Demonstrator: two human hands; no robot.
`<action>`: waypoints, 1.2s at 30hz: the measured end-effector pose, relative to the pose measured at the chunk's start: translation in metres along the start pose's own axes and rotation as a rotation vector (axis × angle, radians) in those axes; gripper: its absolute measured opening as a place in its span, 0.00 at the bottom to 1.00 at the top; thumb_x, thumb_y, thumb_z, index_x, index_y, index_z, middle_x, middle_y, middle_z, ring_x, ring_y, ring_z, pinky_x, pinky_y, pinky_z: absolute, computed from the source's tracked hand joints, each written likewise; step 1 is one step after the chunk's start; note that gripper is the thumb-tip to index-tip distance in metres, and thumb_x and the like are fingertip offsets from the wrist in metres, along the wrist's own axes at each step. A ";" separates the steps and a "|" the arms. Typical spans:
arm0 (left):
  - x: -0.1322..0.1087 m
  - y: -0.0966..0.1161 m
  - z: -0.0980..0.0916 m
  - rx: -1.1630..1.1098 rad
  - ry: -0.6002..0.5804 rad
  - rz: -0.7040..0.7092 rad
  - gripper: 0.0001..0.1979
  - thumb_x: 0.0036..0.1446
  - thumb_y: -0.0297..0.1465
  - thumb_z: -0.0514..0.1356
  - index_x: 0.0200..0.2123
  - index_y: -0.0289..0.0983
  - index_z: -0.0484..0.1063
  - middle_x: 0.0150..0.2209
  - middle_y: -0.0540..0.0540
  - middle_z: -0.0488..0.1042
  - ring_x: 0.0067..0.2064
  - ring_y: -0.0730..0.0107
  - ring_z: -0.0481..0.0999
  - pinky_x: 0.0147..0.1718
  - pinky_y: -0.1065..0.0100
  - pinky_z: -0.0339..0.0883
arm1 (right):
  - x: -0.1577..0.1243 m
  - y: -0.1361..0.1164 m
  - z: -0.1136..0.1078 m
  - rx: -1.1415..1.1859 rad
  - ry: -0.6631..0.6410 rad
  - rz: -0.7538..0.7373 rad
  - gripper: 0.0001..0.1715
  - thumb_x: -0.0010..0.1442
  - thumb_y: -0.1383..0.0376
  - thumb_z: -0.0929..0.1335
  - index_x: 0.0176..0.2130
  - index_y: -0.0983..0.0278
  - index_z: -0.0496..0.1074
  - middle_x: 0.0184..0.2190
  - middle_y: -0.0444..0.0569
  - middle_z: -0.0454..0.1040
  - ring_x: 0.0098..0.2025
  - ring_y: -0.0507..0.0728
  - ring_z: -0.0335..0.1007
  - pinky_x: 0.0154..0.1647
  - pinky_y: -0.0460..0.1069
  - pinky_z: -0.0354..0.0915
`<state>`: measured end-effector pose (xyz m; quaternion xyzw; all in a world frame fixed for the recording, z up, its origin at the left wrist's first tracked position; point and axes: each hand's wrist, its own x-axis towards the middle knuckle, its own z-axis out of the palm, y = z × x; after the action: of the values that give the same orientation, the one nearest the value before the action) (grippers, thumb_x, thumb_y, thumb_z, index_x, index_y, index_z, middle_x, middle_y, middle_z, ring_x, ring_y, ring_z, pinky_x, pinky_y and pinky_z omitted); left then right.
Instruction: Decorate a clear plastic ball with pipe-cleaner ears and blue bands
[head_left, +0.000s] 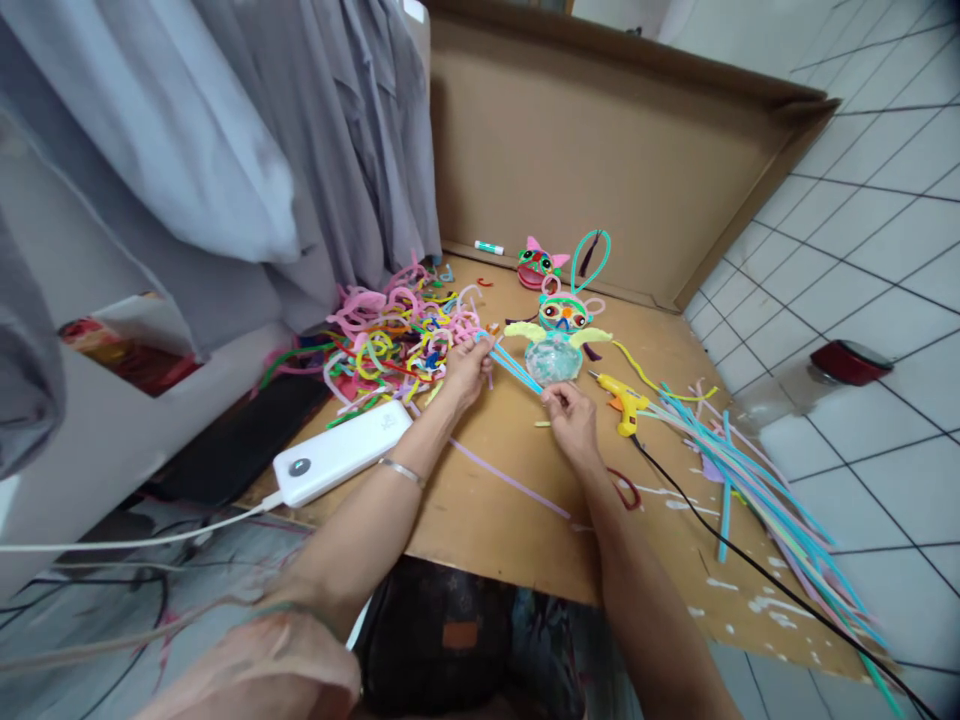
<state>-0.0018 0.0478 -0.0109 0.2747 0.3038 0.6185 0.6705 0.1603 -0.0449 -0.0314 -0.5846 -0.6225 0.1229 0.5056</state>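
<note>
Here, above the middle of the brown wooden desk (487,500), the slim light-blue fuzzy craft stems (519,371) stretch between two bare hands! They look like several strands laid side by side, almost straight, slanting down from the left hand (470,368) to the right hand (571,420). The left fingers are closed on the upper end, pinching it tight; the right fingers grip the lower end, thumb on top. The exact strand count is too fine to tell.

Just behind them sits a round, glossy, pale-teal craft body (553,359) with fuzzy pale-yellow arms spread wide, and next to it a bright turquoise mask-like face (565,316) with big round eyes and pink loop ears. To the right of that, a yellow glue gun (622,398) lies with its nozzle towards the body, near a long bundle of blue, pink and green stems (757,490). Over by the left hand, what a tangle: a heap of curled multicoloured stems (397,335)! And nearer the front, one thin lilac stem (510,477) lies flat.
</note>
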 end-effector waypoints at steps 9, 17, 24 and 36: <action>0.014 0.009 -0.014 -0.126 -0.020 0.042 0.13 0.42 0.25 0.73 0.24 0.32 0.70 0.19 0.56 0.66 0.18 0.89 0.59 0.17 0.82 0.52 | 0.003 -0.002 -0.002 0.107 -0.018 0.099 0.11 0.51 0.58 0.65 0.24 0.62 0.70 0.22 0.43 0.67 0.25 0.53 0.60 0.29 0.48 0.57; 0.014 0.009 -0.013 -0.056 -0.047 0.159 0.12 0.48 0.32 0.72 0.28 0.35 0.71 0.22 0.56 0.68 0.21 0.86 0.61 0.22 0.79 0.58 | -0.001 -0.006 0.005 0.205 -0.001 0.116 0.11 0.51 0.58 0.66 0.24 0.62 0.69 0.21 0.42 0.67 0.26 0.53 0.61 0.29 0.47 0.59; -0.016 -0.025 0.004 0.126 -0.346 -0.047 0.24 0.35 0.42 0.76 0.32 0.34 0.76 0.29 0.51 0.75 0.29 0.79 0.70 0.29 0.74 0.62 | 0.001 0.001 0.011 0.401 0.148 0.307 0.16 0.48 0.51 0.69 0.27 0.62 0.69 0.17 0.37 0.61 0.21 0.49 0.55 0.24 0.45 0.56; -0.030 -0.043 0.011 0.256 -0.431 -0.143 0.23 0.32 0.45 0.75 0.24 0.33 0.76 0.24 0.49 0.73 0.28 0.76 0.67 0.32 0.72 0.59 | -0.002 0.000 0.015 0.397 0.068 0.272 0.17 0.52 0.53 0.69 0.24 0.63 0.71 0.18 0.39 0.65 0.21 0.49 0.59 0.24 0.45 0.60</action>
<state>0.0335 0.0144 -0.0333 0.4606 0.2486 0.4532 0.7216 0.1478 -0.0401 -0.0392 -0.5560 -0.4844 0.2898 0.6101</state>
